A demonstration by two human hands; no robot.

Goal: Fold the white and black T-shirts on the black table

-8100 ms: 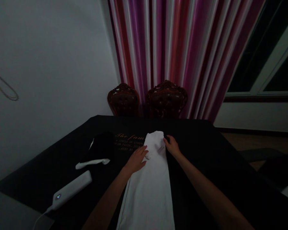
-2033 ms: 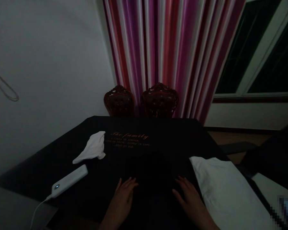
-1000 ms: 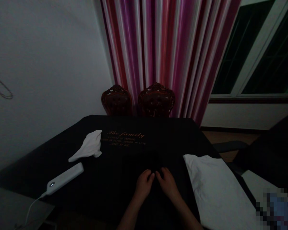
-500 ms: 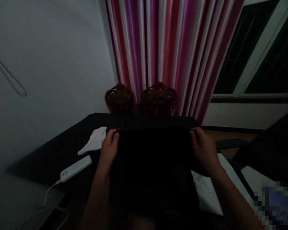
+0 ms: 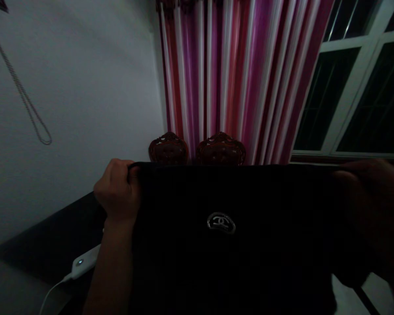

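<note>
A black garment (image 5: pixel 230 192) is stretched taut between my hands, its upper edge running nearly level across the view. On its front is an oval badge (image 5: pixel 221 223) with a pale logo of interlocked curves. My left hand (image 5: pixel 120 188) is closed around the upper left corner, fingers curled into the fabric. At the upper right my right hand (image 5: pixel 371 188), dim and close to the camera, pinches the other corner. The garment's lower part runs out of the frame, and its folds are lost in the dark.
A dark table (image 5: pixel 62 223) lies behind the garment. On it is a white oblong device (image 5: pixel 87 261) with a cable, partly behind my left forearm. Two carved chairs (image 5: pixel 168 149) stand at the back before a striped curtain (image 5: pixel 230 78). A barred window (image 5: pixel 335 96) is at right.
Both hands have come up and moved wider apart, lifting and spreading the garment nearer the camera. The badge now shows. The white cloth left of my hand is hidden now, and the view has tilted upward.
</note>
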